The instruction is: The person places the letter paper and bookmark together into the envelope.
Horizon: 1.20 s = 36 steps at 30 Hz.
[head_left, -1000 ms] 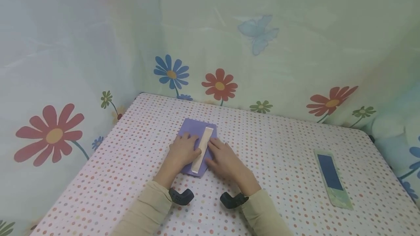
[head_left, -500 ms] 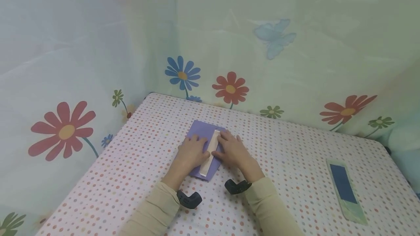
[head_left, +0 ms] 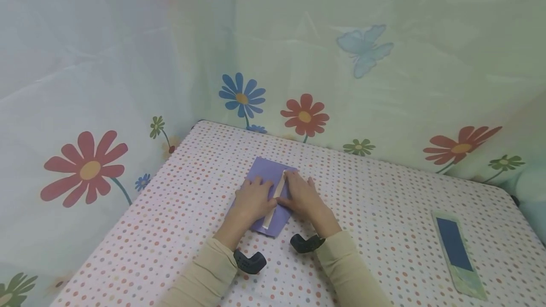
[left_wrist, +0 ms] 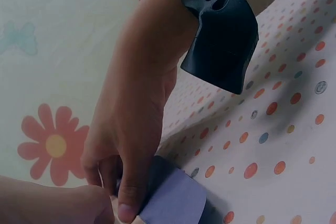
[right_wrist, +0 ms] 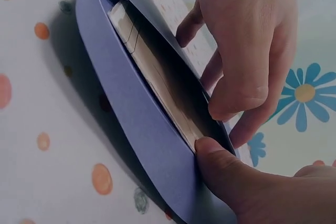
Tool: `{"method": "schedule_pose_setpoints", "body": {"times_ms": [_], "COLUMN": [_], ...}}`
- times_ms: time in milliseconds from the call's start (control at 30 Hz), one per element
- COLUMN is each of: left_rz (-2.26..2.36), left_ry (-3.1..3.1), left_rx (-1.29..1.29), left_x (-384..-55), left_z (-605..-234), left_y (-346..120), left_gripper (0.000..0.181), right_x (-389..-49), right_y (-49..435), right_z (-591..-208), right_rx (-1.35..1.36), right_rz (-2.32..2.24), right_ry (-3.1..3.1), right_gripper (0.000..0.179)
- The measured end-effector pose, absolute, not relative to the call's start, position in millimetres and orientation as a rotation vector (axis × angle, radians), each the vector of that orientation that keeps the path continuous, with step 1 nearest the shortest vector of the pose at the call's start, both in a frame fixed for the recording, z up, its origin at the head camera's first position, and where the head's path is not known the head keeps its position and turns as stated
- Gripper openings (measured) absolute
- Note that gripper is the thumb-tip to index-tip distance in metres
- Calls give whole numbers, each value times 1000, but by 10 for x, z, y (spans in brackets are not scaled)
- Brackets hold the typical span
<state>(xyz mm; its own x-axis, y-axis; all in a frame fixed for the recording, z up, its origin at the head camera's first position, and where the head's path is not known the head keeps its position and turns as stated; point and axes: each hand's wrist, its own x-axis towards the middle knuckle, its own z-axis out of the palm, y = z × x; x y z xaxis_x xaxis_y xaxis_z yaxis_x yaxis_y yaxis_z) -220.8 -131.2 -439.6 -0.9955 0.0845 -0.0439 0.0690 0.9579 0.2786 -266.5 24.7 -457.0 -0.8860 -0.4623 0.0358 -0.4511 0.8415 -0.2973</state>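
A purple paper envelope [head_left: 266,169] lies on the dotted cloth. In the right wrist view its opening gapes, with a folded cream paper [right_wrist: 149,64] lying in it lengthwise. My left hand [head_left: 253,201] rests over the envelope's left part; its thumb is at the opening's edge, its fingers on the far side. From the right, my right hand [head_left: 305,198] holds the cream paper, the thumb on its face and the fingers along its upper end. Both thumbs almost meet midway along the paper. How far the paper reaches inside is hidden.
The table [head_left: 362,193] wears a white cloth with coloured dots. A flat green card with a dark blue rectangle [head_left: 454,243] lies at the right. Flowered curtain sheets [head_left: 384,103] stand behind and to the left. A black camera mount [head_left: 250,262] sits on each wrist.
The cream paper shows narrower from above than before, and both hands have drawn together around it. The right hand has moved up onto the paper's upper end. The whole view has shifted slightly.
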Motion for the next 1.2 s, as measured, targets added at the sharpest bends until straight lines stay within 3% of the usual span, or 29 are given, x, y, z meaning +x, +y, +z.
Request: {"method": "schedule_pose_setpoints", "body": {"times_ms": [533,967,1200], "left_rz": [439,371,428], "left_ry": [3057,3067,3020], "left_rx": [115,113,124], "left_x": [-2187,-2274,-2217], "left_z": [-4453,-4307,-4364], "left_y": [-1298,-1381,-1332], "left_gripper": [54,54,54], "right_x": [-2680,-2245,-2154], "right_y": [219,270,254], "right_z": [-4620,-4499,-4547], "right_rx": [-682,-854,-811], "right_rz": [-611,-593,-533], "right_ry": [2955,2894,2898], "right_gripper": [82,106,106]}}
